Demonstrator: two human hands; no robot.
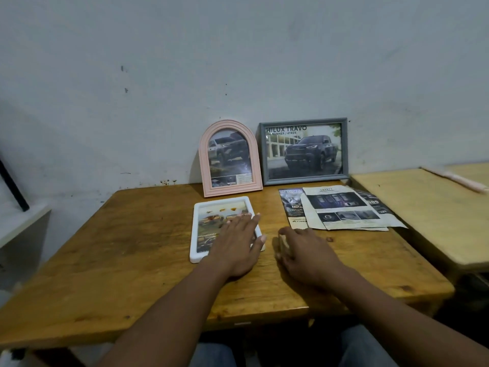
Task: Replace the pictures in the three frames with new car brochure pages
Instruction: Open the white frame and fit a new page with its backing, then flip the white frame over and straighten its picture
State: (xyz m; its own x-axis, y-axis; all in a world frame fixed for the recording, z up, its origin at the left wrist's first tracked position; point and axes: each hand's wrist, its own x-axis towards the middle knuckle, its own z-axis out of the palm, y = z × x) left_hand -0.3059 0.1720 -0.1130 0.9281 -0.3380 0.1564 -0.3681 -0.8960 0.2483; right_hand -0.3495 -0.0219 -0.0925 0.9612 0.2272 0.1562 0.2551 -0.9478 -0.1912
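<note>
A white rectangular frame (pixel 195 234) lies flat on the wooden table (pixel 132 247) with a picture facing up. My left hand (pixel 235 242) rests flat on its right half, fingers straight. Just to the right, my right hand (pixel 304 255) sits on the table with its fingers curled round a small pale object (pixel 284 245); I cannot make out what that object is. A pink arched frame (pixel 229 157) and a grey landscape frame (pixel 304 151) lean upright against the wall, each showing a truck picture. Loose car brochure pages (pixel 341 210) lie fanned out under the grey frame.
A second, paler table (pixel 423 215) adjoins on the right, with a pinkish stick (pixel 457 180) on its far part. A white shelf (pixel 21 223) and a dark rod (pixel 13 186) stand at the left. My knees show below the table's front edge.
</note>
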